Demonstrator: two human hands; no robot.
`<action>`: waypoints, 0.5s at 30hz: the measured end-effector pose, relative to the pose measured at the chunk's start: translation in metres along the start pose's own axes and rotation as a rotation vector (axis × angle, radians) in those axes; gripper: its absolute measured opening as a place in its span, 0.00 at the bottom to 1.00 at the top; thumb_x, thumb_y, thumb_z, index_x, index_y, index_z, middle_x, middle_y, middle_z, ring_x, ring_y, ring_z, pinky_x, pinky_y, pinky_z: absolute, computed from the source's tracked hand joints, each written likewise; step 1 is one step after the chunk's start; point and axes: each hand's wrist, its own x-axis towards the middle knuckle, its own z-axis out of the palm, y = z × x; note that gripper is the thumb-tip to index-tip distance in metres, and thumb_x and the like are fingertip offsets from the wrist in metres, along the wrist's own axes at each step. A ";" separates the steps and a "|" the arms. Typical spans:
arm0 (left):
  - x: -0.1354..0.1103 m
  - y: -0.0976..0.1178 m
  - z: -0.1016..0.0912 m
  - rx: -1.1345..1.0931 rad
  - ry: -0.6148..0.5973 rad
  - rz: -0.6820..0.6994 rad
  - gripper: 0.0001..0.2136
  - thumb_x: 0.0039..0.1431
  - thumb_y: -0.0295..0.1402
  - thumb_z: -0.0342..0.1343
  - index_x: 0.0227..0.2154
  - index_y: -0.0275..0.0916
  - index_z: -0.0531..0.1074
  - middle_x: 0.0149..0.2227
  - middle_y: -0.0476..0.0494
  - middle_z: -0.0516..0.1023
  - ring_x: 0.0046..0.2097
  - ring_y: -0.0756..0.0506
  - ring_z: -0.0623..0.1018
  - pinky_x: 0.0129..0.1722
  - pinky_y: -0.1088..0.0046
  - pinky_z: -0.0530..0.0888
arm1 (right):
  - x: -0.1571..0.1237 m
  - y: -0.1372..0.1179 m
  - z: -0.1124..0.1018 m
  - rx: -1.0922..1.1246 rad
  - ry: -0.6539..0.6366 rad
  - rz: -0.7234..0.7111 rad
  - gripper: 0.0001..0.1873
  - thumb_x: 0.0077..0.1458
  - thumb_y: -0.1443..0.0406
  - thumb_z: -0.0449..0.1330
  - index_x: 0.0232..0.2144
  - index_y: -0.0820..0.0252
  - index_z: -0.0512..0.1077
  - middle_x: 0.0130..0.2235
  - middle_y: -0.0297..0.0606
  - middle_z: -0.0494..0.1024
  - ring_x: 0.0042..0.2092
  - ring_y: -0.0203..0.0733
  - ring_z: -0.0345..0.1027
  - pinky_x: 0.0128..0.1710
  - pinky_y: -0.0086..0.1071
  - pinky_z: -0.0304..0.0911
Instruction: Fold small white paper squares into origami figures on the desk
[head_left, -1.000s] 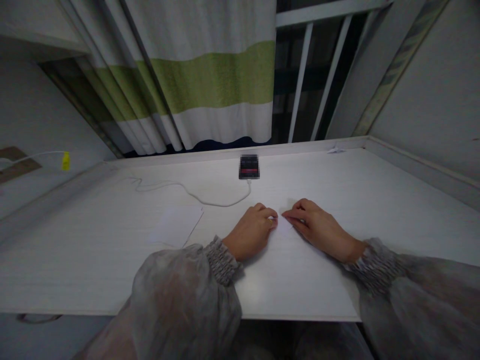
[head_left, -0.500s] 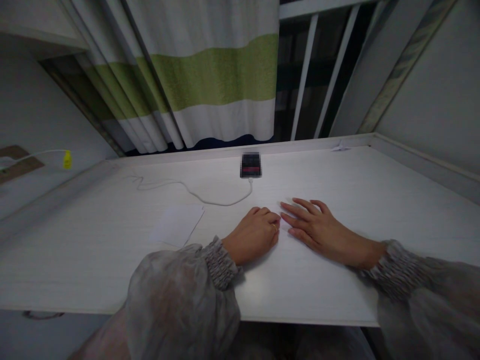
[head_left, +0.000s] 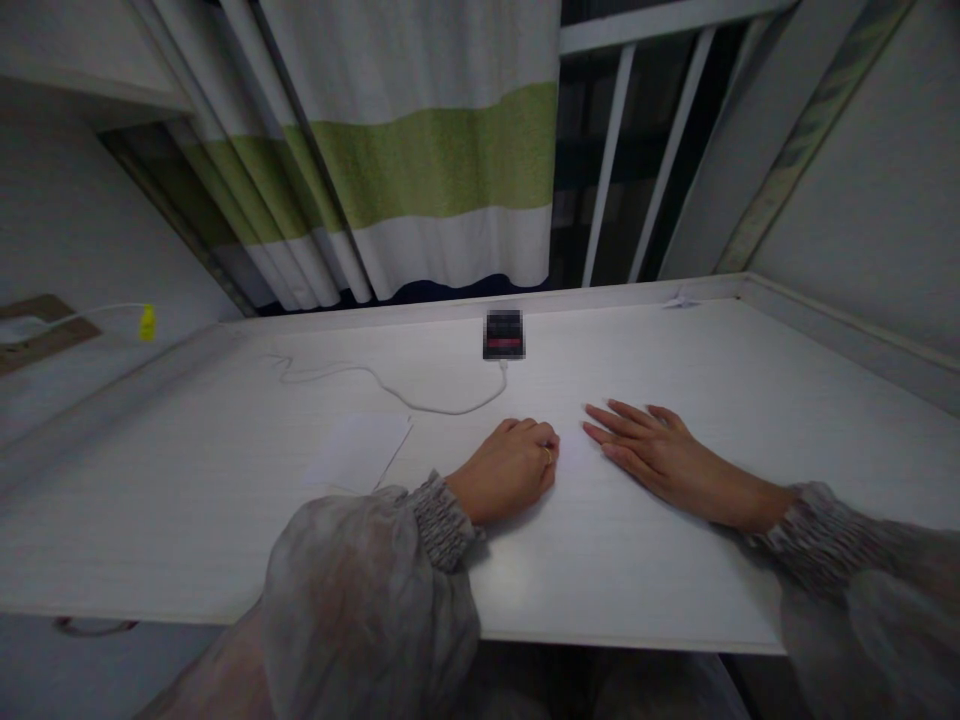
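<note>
Both hands rest on a white table [head_left: 187, 520]. My left hand [head_left: 510, 468] lies knuckles up with its fingers curled under, a ring on one finger; whatever is under the fingers is hidden. Its fingertips sit at the edge of a small white paper piece [head_left: 571, 452] that is hard to tell from the tabletop. My right hand [head_left: 660, 458] lies flat, fingers stretched out and pointing left, just right of that paper, holding nothing. Grey gauzy sleeves cover both arms.
A white sheet of paper [head_left: 356, 450] lies left of my left hand. A small dark device [head_left: 503, 334] with a white cable [head_left: 390, 390] sits at the back near a green-striped curtain [head_left: 427, 160]. Walls close in on both sides.
My right hand opened from a pinch at the paper, flattened on the table, and slid a little to the right. My left hand stayed in place with fingers curled.
</note>
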 end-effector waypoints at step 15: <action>-0.002 0.001 -0.005 -0.019 -0.010 -0.038 0.13 0.58 0.28 0.42 0.32 0.33 0.73 0.41 0.43 0.73 0.41 0.46 0.70 0.42 0.66 0.66 | -0.004 0.006 -0.002 -0.059 0.060 0.039 0.24 0.60 0.57 0.38 0.52 0.57 0.63 0.56 0.37 0.63 0.59 0.51 0.50 0.52 0.58 0.49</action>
